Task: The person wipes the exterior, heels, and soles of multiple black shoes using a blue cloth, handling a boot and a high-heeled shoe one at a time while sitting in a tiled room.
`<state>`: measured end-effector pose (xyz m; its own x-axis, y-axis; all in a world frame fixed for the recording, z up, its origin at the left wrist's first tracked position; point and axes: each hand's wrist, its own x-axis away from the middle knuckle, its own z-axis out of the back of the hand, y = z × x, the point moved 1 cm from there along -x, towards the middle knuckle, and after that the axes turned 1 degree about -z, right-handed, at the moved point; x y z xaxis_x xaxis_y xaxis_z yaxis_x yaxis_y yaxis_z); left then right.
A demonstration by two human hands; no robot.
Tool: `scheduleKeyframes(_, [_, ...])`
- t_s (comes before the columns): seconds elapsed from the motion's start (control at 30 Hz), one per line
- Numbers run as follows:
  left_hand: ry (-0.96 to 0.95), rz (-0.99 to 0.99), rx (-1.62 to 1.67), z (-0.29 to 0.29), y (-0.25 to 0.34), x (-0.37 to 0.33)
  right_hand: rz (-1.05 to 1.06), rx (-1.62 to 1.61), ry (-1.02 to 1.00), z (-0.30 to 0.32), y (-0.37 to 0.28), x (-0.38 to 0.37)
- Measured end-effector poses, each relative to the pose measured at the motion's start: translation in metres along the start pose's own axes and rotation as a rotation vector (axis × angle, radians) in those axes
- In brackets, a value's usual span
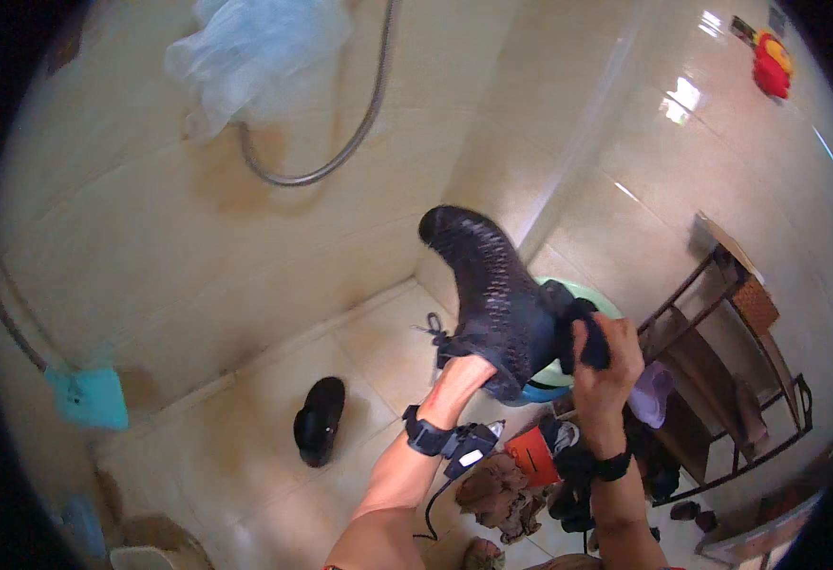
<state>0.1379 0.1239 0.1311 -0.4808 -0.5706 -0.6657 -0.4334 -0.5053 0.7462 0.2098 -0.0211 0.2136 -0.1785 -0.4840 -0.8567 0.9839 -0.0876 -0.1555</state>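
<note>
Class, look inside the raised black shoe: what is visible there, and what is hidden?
The left hand goes into the raised black shoe, wrist showing; its fingers and anything else inside are covered.

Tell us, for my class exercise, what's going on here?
The person's left hand is hidden inside a dark boot, holding it up. The right hand grips a black wad at the boot's heel end; whether they touch is unclear. Another dark shoe sits on the tiled floor, and a pale green basin shows behind the boot.
</note>
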Motion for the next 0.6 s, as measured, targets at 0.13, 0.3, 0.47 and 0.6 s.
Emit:
scheduleKeyframes(0.13, [0.0,0.157,0.197,-0.004,0.0,-0.007,0.24,0.026,-0.129,-0.004,-0.017,0.027])
scheduleKeyframes(0.3, [-0.022,0.186,0.113,-0.011,0.004,-0.012,0.083,0.147,0.129,-0.003,-0.003,-0.008])
scheduleKeyframes(0.47, [-0.129,0.123,-0.073,-0.016,0.02,-0.037,0.353,0.091,-0.16,0.001,-0.02,0.018])
scheduleKeyframes(0.6, [-0.068,-0.139,-0.244,-0.025,-0.023,-0.036,0.131,0.152,0.013,0.0,-0.013,-0.009])
